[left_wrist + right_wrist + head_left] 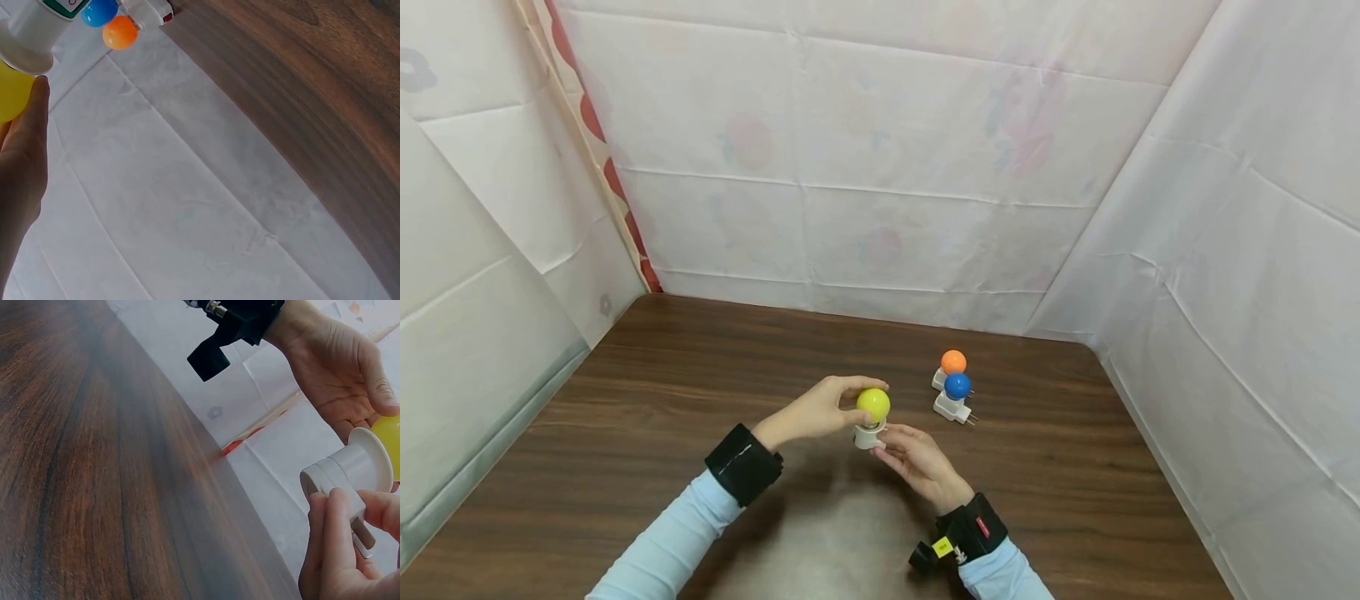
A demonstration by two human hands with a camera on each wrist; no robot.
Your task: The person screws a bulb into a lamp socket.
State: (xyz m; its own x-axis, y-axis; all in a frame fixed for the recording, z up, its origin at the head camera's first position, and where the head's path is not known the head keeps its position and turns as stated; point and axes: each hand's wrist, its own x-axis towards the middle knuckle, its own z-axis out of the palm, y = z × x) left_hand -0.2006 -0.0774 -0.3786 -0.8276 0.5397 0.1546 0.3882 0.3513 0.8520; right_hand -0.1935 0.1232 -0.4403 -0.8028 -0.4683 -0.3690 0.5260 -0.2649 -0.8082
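A yellow light bulb [873,404] sits on top of a white plug-in lamp socket [868,437], both held above the table. My left hand [818,411] grips the bulb between thumb and fingers. From the right, my right hand [921,465] pinches the socket near its plug prongs [363,532], which show in the right wrist view. There the socket's wide rim faces the yellow bulb [389,440]. In the left wrist view, the left hand [25,156] lies along the bulb [14,94], partly cut off by the frame edge.
Right of the hands, a blue bulb [957,386] in a white plug socket [951,407] rests on the brown wooden table [700,375]. Just behind it stands an orange bulb [953,362] in a similar socket. White sheeting [880,167] hangs around the table's back and sides.
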